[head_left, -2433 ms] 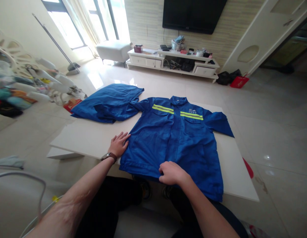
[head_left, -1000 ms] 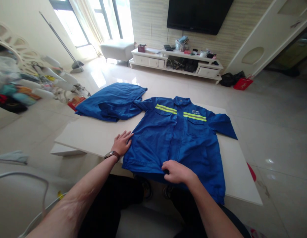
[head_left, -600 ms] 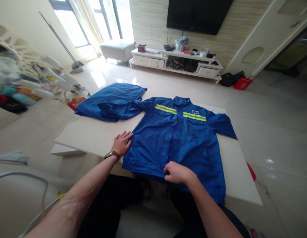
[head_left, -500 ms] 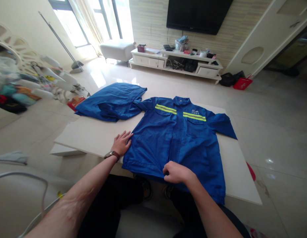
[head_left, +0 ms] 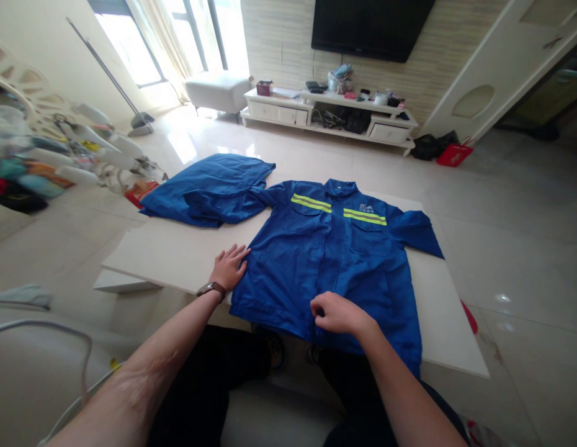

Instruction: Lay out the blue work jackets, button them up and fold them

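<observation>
A blue work jacket [head_left: 288, 254] with yellow-green reflective stripes lies front up, its collar pointing away from me and its hem over the near table edge. My left hand [head_left: 229, 268] rests flat on the white table [head_left: 162, 251], fingers spread, fingertips touching the jacket's left side. At the lower end of the front opening, my right hand [head_left: 337, 313] is closed in a pinch on the jacket's front edge; its fingertips are partly hidden. Beyond my left hand lies a second blue garment [head_left: 209, 186], loosely folded, touching the jacket's left sleeve.
Across the tiled floor stands a white TV cabinet [head_left: 274, 112] with small items on it, below a wall-mounted television [head_left: 370, 28]. A grey ottoman [head_left: 216, 93] is near the window. A red bag [head_left: 455, 154] sits on the floor at right.
My right hand has moved slightly up and away from me, and the jacket's front edge has shifted with it, wrinkling near the opening. My left hand stays put.
</observation>
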`<action>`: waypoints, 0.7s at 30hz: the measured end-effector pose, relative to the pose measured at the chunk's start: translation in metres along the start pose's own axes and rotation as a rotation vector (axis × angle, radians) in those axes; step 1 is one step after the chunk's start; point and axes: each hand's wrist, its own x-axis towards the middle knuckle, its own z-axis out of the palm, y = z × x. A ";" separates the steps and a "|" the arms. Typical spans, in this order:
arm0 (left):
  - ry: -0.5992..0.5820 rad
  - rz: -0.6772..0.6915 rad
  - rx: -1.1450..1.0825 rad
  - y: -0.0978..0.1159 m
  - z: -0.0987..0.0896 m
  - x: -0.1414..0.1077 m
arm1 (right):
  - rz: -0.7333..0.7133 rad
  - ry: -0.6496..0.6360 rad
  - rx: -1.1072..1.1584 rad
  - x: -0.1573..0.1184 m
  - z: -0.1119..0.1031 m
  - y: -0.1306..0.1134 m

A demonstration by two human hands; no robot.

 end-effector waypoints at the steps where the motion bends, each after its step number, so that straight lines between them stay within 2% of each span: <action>1: -0.002 -0.003 0.000 0.000 0.000 0.000 | 0.008 0.063 0.027 -0.006 -0.011 0.005; 3: -0.005 -0.006 -0.003 0.002 -0.001 0.001 | 0.084 0.311 0.038 -0.025 -0.036 0.023; 6: -0.003 -0.003 -0.012 0.004 -0.001 0.000 | 0.377 0.858 -0.057 -0.070 -0.063 0.067; 8: -0.001 0.003 -0.017 0.002 0.000 -0.001 | 0.617 1.171 -0.098 -0.104 -0.061 0.098; 10: -0.003 0.013 -0.023 -0.002 0.003 -0.001 | 0.845 1.322 -0.035 -0.137 -0.039 0.125; 12: -0.009 0.025 -0.038 -0.006 0.005 0.003 | 0.920 1.274 -0.017 -0.164 -0.005 0.147; 15: -0.051 -0.018 -0.066 0.003 0.000 0.012 | 0.901 0.977 0.017 -0.190 0.047 0.173; 16: -0.056 -0.064 -0.070 0.014 -0.005 0.013 | 0.913 0.936 0.006 -0.193 0.060 0.178; 18: -0.024 -0.133 -0.091 0.047 -0.016 0.008 | 0.893 0.909 0.011 -0.191 0.076 0.178; 19: 0.016 -0.111 -0.122 0.069 -0.019 0.001 | 0.859 0.902 0.030 -0.187 0.080 0.173; 20: 0.038 -0.021 -0.180 0.092 -0.020 -0.009 | 0.806 0.881 0.065 -0.180 0.081 0.166; 21: -0.001 0.115 -0.246 0.117 -0.018 -0.022 | 0.742 0.837 0.110 -0.173 0.080 0.156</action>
